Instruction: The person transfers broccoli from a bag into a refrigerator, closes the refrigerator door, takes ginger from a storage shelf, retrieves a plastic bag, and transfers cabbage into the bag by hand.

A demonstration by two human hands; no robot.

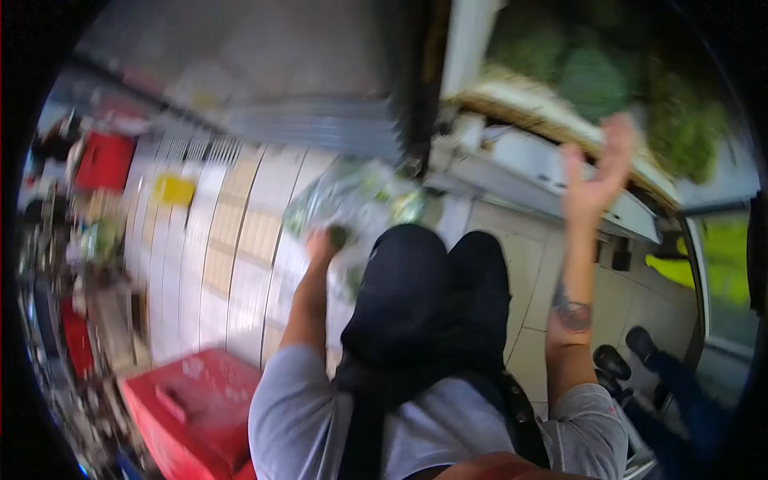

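Tiled floor (524, 264), left hand (322, 242) holding green item (340, 236)

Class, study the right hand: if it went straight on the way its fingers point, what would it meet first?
Probably the pale green bundle, just beyond the right hand in the picture. Blur and unclear depth mean the hand might pass above it instead.

Glossy, crinkled plastic bag (344, 192)
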